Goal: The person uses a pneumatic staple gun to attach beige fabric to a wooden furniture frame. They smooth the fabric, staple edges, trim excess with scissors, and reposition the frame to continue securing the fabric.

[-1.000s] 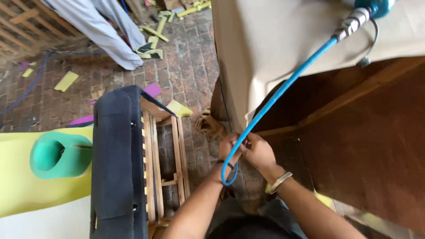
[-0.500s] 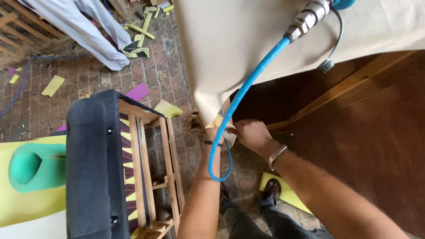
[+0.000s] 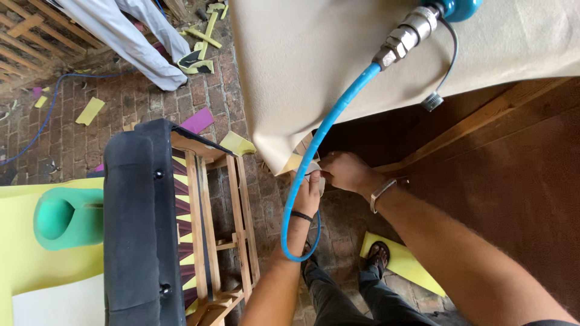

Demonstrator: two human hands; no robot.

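From the head view, I look straight down at both of my hands meeting at the lower corner of the beige fabric sheet [image 3: 314,66] that drapes over the wooden frame [image 3: 483,130]. My left hand [image 3: 309,190] reaches up with its fingers closed on the fabric's hanging edge, pinching it just where the corner dips. My right hand [image 3: 343,171] comes in from the right, fingers bunched and pressed together on that same corner, touching the left fingertips. A metal bracelet [image 3: 382,194] sits on the right wrist and a dark band [image 3: 301,216] on the left.

To do this well, I judge that I should keep the fabric taut between the two pinches and hold the corner flat against the wood beneath, without letting it wrinkle or slip off the edge.

The blue air hose [image 3: 314,163] is the main nuisance: it runs down from the metal coupling [image 3: 406,37] at the top, crosses right in front of my left hand, and loops below the wrist, so it could snag the arm or hide the corner.

Just to the left stands a chair frame with dark padding [image 3: 136,229] and wooden slats [image 3: 208,223], near my left forearm. Beyond it lie yellow foam [image 3: 24,265] and a green foam roll [image 3: 66,217]. Foam scraps [image 3: 89,111] litter the brick floor [image 3: 211,90], and another person's white trouser legs [image 3: 121,33] stand well apart at the top.
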